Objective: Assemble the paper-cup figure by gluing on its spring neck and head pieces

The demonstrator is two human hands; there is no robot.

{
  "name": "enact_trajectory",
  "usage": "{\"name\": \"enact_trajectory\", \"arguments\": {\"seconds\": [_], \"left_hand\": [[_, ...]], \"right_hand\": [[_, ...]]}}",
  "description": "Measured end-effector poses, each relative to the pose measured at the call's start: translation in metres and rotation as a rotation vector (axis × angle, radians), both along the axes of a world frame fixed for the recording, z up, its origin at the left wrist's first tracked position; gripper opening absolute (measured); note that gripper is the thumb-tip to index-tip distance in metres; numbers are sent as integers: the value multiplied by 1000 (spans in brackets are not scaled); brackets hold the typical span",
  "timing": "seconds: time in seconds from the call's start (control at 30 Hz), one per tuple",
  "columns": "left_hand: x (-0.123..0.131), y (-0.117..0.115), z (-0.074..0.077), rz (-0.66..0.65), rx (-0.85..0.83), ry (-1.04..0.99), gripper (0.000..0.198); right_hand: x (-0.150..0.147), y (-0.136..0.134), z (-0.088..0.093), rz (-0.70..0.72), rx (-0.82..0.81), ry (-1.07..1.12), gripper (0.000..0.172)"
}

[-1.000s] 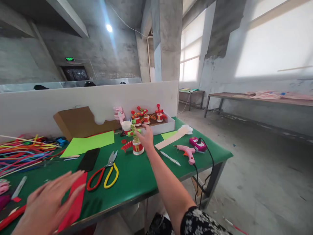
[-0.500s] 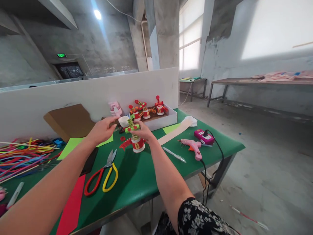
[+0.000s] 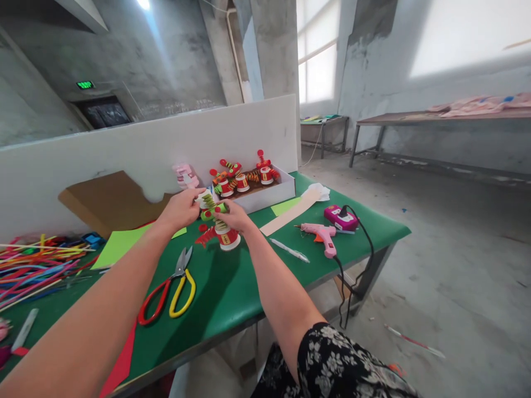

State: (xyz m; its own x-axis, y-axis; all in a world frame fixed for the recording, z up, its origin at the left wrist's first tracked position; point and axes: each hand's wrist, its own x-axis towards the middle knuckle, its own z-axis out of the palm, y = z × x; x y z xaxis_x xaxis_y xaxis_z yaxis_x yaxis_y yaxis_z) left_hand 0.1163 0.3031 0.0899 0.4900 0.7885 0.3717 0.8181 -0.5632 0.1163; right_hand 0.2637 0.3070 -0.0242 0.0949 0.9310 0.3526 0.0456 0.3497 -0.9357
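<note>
You handle the paper toy (image 3: 227, 239), scissors (image 3: 180, 272) nearby.
Your right hand (image 3: 234, 215) pinches its green head (image 3: 209, 213); your left hand (image 3: 180, 210) is by its coil (image 3: 208, 200), grip unclear.

Right sleeve (image 3: 327, 354): black cloth, pale flowers and leaves, hem near the elbow, well behind the right grip (image 3: 234, 215)
Lap cloth (image 3: 270, 371): black, pale print, also behind that grip
Left forearm (image 3: 124, 282): bare behind the left grip (image 3: 181, 210)
</note>
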Motion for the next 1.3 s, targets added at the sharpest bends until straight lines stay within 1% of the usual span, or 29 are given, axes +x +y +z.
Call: {"name": "enact_trajectory", "arguments": {"seconds": [0.1,0.2,0.33,0.5,0.63,0.8,0.93,1.3], "left_hand": [[3,-3,0,55,-1,15,59],[5,-8,0,96,-43,14,57],[7,-16,2,104,-103,18,56],[8,-23,1,111,-98,3,53],[9,-25,-4,103,-82,-1,51],[10,-22,-16,65,-52,0,50],[12,-22,-24,34,-24,3,50],[13,-24,-34,8,38,41,47]], "right_hand": [[-1,-2,0,9,13,-1,29],[-1,-4,1,27,13,15,30],[1,-7,4,15,17,-24,26],[6,-9,5,-25,17,-91,20],[8,-8,4,-25,9,-84,20],[9,-5,3,-19,-1,-63,24],[11,-6,3,-16,12,-80,20],[12,-11,7,-13,44,-124,19]]}}
